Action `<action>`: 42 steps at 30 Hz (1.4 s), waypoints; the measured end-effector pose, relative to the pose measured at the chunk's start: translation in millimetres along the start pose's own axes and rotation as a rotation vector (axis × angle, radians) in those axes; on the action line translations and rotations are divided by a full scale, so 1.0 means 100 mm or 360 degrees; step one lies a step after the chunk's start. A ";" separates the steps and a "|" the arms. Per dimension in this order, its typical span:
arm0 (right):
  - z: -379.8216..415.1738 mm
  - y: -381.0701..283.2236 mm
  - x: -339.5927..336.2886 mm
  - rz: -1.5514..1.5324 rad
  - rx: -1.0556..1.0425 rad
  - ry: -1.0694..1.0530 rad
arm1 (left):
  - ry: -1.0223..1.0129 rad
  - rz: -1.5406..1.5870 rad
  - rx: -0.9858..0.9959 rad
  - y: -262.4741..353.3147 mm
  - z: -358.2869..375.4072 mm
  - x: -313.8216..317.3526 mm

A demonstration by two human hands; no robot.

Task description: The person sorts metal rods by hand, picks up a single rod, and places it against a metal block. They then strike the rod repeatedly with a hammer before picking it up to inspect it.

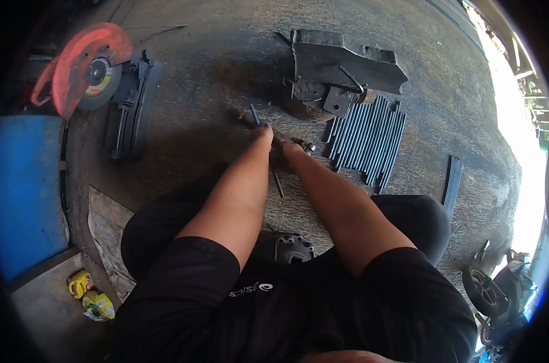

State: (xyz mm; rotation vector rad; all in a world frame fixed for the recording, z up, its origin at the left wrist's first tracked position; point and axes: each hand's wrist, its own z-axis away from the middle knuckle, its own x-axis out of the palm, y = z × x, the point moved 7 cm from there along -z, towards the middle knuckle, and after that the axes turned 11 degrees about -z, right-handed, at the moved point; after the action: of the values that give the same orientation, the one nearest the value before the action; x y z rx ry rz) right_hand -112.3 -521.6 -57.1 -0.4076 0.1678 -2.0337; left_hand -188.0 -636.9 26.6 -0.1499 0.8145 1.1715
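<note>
Between my knees, my left hand is wrapped round a thin metal rod, which sticks out past the hand at the top. Its lower end points toward me. Close beside it, my right hand has its fingers curled and mostly hidden behind the wrist; I cannot tell what is in them. A small silver metal piece shows just to the right of that hand. Further right, a row of similar metal rods lies side by side on the floor.
A heavy steel beam piece with a plate and bent rod stands ahead. At left are a red-guarded cut-off saw and a blue panel. A flat bundle of strips lies right, with a motorcycle beyond.
</note>
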 end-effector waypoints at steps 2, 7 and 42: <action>-0.02 -0.04 0.02 -0.0157 0.0058 -0.0048 | -0.0053 -0.0171 -0.0001 -0.05 -0.36 0.26; 0.50 -0.27 0.17 0.0051 0.0040 0.0162 | 0.0058 -0.0675 -0.0010 0.04 -0.35 0.21; 5.04 -2.93 -1.44 -0.0390 -0.2004 -0.0571 | -0.0636 -0.0574 0.1715 0.61 3.68 -0.24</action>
State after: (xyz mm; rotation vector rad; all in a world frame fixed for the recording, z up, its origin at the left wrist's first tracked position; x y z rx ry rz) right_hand -113.9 -228.0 467.0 -1.5984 1.2308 -1.8073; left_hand -64.5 -444.3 321.7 0.7738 0.9088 0.2948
